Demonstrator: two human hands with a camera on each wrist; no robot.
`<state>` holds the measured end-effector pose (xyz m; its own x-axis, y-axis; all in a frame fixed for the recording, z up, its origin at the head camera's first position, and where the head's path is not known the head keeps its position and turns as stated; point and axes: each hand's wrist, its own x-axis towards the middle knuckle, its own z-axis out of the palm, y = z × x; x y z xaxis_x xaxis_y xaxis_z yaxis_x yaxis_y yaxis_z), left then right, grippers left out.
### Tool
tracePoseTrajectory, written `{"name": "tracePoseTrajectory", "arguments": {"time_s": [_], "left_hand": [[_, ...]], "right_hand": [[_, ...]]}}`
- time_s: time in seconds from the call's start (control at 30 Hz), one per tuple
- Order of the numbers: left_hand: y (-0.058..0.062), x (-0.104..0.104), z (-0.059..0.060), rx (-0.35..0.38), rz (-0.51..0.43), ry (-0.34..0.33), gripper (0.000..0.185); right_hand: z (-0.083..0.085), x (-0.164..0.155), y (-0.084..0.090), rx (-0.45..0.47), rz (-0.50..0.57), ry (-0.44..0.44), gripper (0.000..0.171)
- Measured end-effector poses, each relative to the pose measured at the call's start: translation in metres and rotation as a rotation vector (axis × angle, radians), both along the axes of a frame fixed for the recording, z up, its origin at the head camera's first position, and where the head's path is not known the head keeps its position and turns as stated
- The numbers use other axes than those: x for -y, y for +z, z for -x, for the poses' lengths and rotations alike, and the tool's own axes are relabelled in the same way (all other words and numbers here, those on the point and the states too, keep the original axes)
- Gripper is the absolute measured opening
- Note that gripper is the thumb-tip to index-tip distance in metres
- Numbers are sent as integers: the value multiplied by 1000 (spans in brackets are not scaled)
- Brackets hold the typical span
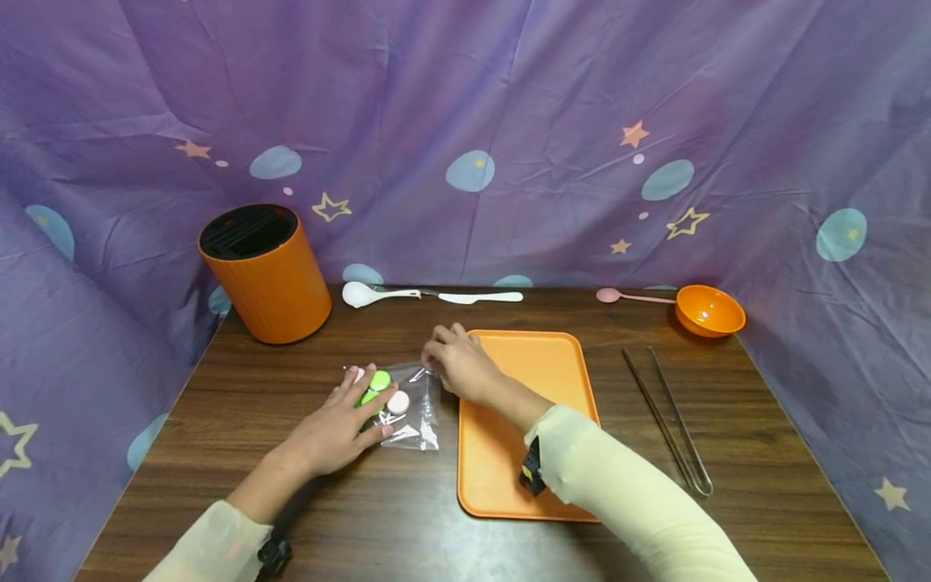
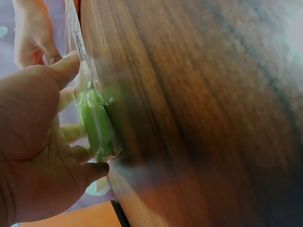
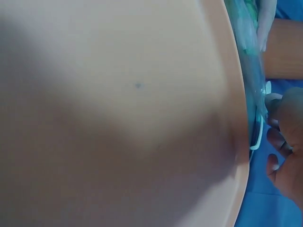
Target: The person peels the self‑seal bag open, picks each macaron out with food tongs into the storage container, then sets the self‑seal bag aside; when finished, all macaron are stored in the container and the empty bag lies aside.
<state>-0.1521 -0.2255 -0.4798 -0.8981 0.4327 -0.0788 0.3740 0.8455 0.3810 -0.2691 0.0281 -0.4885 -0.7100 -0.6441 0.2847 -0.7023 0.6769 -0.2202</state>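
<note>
A clear plastic bag [image 1: 419,420] lies on the table, with green round pieces [image 1: 380,380] and white ones [image 1: 398,402] inside. My left hand [image 1: 338,424] rests across its left part, fingers spread over the contents and partly hiding them. In the left wrist view, the green pieces [image 2: 97,123] show through the film beside the fingers. At the bag's far right corner, my right hand [image 1: 461,364] pinches the film between thumb and curled fingers. The right wrist view has the right hand [image 3: 289,137] at the edge of the bag [image 3: 251,56].
An orange tray [image 1: 531,356] lies under my right forearm. Behind are an orange utensil holder [image 1: 269,283], a white ladle [image 1: 360,294] and a white knife [image 1: 480,298]. To the right are metal tongs [image 1: 676,428], a pink spoon [image 1: 609,296] and an orange bowl [image 1: 709,311].
</note>
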Motion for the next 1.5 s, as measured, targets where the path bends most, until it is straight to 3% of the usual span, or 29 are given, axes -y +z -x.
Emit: {"name": "tracePoseTrajectory", "arguments": {"time_s": [0.53,0.63,0.87,1.0,1.2,1.5], "left_hand": [[2,3,-1,-17,0,-11,67],[2,4,-1,-20,2,-8,67],[3,4,0,-17,9,-16,67],[2,3,0,-11,9,-18,68],[-1,1,1,-11,13,-10,69],[-1,2,1,-9,27,-2,70]], "right_hand": [[-2,-25,-3,-21,60,36,3],[-4,-26,-2,-53,25,65,4],[-13,-15,3,-209,-185,163,20],[-17,-10,4,-237,-256,180,16],[-18,-12,2,-242,-236,171,5],[-18,-26,-1,-291,-195,197,6]]}}
